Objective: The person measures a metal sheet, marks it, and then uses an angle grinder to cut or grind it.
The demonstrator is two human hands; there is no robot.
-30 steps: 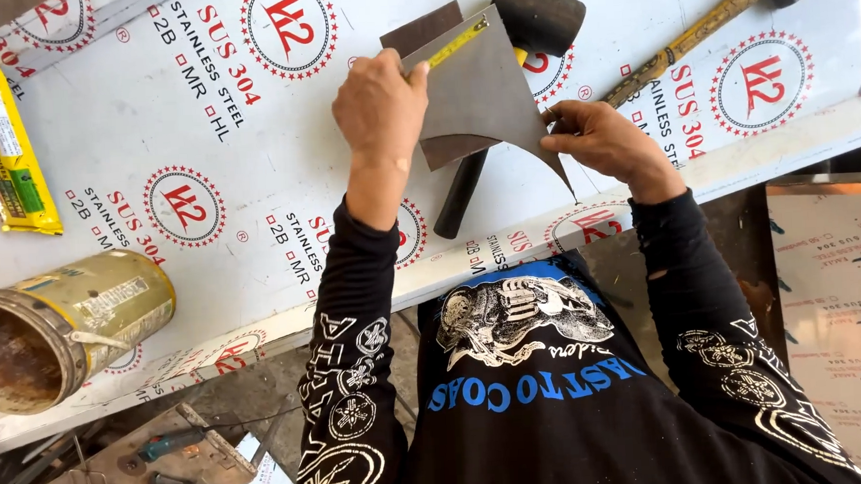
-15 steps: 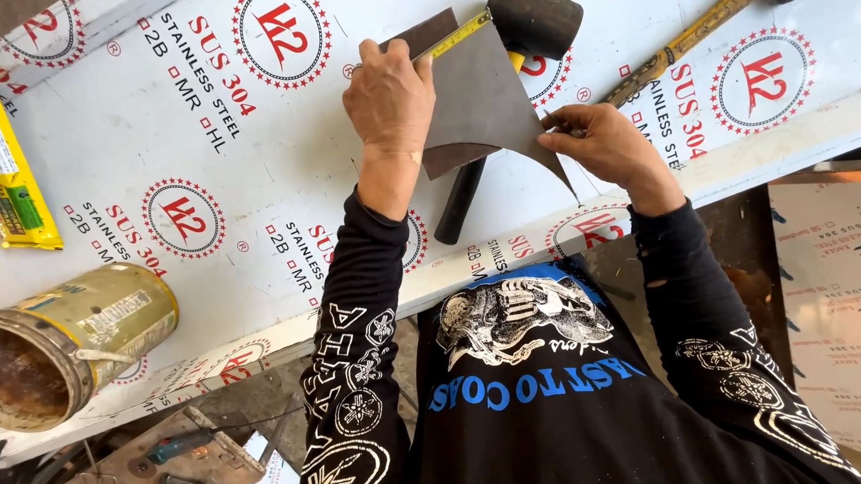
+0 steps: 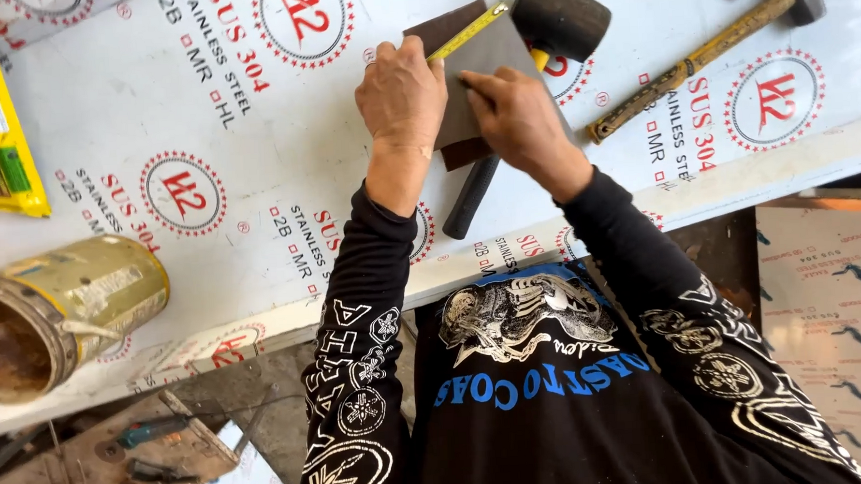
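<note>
Both hands press flat, the left hand (image 3: 402, 96) pinning the yellow tape measure (image 3: 467, 33) along the dark sheet piece (image 3: 476, 61) (its upper edge), the right hand (image 3: 517, 122) nearer its centre.

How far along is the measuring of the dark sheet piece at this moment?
Done: the dark sheet piece lies flat on the white film-covered steel sheet with the yellow tape measure laid across it. In hand: the left hand pins tape and piece; the right hand presses the piece. Left: no mark or cut shows; the rubber mallet and hammer lie untouched.
</note>
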